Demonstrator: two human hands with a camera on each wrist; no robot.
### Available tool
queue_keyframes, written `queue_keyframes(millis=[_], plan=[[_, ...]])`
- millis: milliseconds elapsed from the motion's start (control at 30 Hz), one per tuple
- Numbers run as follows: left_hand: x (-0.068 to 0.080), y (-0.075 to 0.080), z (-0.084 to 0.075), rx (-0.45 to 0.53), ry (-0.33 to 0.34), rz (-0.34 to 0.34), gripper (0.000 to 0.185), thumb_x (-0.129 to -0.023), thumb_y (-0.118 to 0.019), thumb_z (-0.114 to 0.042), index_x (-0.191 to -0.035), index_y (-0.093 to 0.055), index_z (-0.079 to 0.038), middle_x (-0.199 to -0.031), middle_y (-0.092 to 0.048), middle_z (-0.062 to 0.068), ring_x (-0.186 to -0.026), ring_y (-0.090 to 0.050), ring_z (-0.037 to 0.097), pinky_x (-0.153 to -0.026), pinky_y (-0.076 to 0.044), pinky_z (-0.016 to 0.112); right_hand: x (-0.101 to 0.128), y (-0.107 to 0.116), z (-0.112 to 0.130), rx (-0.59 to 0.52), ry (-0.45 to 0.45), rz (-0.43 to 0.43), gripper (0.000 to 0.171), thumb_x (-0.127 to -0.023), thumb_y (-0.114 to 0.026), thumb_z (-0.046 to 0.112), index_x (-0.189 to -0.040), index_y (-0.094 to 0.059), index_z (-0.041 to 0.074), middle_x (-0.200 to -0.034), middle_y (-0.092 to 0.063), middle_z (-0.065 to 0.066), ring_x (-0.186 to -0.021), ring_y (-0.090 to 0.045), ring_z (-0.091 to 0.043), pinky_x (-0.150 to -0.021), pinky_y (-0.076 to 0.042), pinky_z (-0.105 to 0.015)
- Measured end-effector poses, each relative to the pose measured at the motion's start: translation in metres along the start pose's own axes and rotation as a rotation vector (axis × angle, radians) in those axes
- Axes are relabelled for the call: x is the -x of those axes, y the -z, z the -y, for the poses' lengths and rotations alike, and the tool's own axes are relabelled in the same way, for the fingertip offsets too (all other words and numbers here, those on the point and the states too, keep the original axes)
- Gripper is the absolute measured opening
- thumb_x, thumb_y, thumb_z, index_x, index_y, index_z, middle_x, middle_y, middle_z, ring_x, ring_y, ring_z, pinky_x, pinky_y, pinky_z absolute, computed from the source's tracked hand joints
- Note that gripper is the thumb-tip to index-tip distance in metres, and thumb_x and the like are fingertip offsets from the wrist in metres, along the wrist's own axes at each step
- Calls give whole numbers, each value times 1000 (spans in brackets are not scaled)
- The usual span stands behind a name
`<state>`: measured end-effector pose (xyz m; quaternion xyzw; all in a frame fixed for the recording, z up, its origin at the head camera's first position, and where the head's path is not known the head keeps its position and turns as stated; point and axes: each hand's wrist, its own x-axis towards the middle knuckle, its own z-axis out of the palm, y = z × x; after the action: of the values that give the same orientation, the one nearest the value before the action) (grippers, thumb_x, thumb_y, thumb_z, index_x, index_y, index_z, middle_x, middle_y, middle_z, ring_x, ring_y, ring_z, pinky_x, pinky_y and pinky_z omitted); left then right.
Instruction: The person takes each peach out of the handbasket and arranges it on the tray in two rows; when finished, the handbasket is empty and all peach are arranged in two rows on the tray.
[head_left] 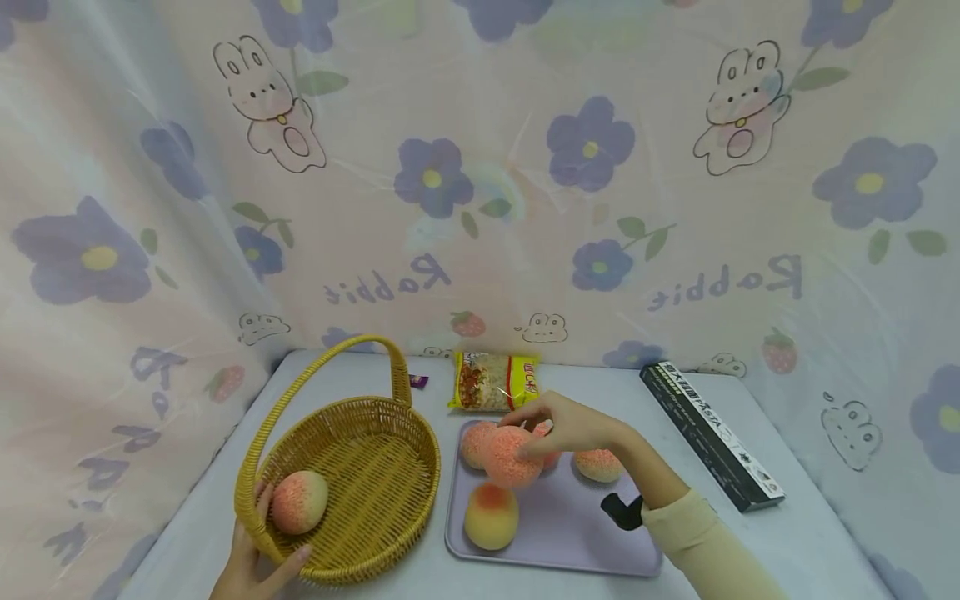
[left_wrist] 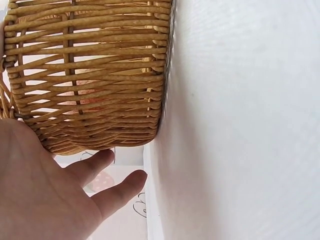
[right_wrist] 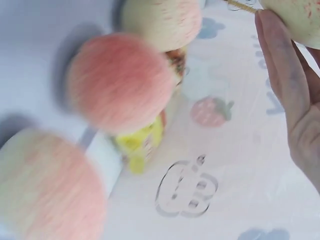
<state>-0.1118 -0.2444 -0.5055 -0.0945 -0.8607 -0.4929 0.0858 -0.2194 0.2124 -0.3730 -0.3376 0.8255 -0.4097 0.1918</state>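
Note:
My right hand (head_left: 562, 425) holds a pink-and-cream peach (head_left: 512, 460) above the lilac tray (head_left: 570, 542). In the right wrist view, the fingers (right_wrist: 282, 60) of that hand lie against the peach's pale side. Several more peaches sit on the tray, among them a yellow one with a red top (head_left: 491, 518) at the front and a pink one (head_left: 597, 465) at the right. My left hand (head_left: 258, 558) grips the wicker basket (head_left: 427, 517) at its left side, below the tall handle. One peach (head_left: 300, 502) lies inside the basket, close to that hand.
Behind the tray lies a yellow-edged food packet (head_left: 486, 382). A long black-and-white pasta box (head_left: 708, 433) rests at an angle on the right. A small purple packet (head_left: 418, 382) shows behind the basket handle. Patterned curtain (head_left: 510, 225) encloses the white table (head_left: 787, 550).

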Motion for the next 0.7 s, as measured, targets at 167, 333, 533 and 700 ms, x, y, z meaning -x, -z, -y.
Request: queue_keyframes(millis=[167, 333, 533, 700], plan=[[0, -1, 3, 5, -36, -14, 102, -88, -73, -6, -160, -1, -2, -158, 13, 30, -142, 13, 55, -91, -12, 86, 31, -3, -17, 20, -32, -17, 43, -87, -74, 27, -127, -70, 11, -111, -71, 5, -96, -63, -17, -80, -53, -36], [1, 1, 3, 2, -31, -7, 101, -89, -72, -6, -160, -1, -5, -159, 15, 28, -142, 14, 56, -91, -13, 87, 52, -14, -31, 61, -113, -25, 45, -82, -76, 28, -125, -71, 14, -109, -70, 10, -92, -63, -14, -75, -53, -32], [2, 2, 3, 6, -8, 6, 103, -90, -72, -8, -161, 2, -9, -160, 16, 25, -141, 13, 58, -91, -13, 86, 62, -29, -47, 66, -107, -16, 46, -80, -76, 25, -123, -72, 12, -114, -70, 8, -93, -64, -13, -78, -53, -36], [2, 1, 4, -5, 17, 16, 104, -90, -72, -10, -161, 4, -11, -160, 18, 23, -141, 12, 58, -92, -14, 86, 67, -36, -56, 22, -99, -6, 49, -79, -76, 25, -124, -70, 7, -118, -70, 0, -94, -64, -14, -79, -54, -34]])
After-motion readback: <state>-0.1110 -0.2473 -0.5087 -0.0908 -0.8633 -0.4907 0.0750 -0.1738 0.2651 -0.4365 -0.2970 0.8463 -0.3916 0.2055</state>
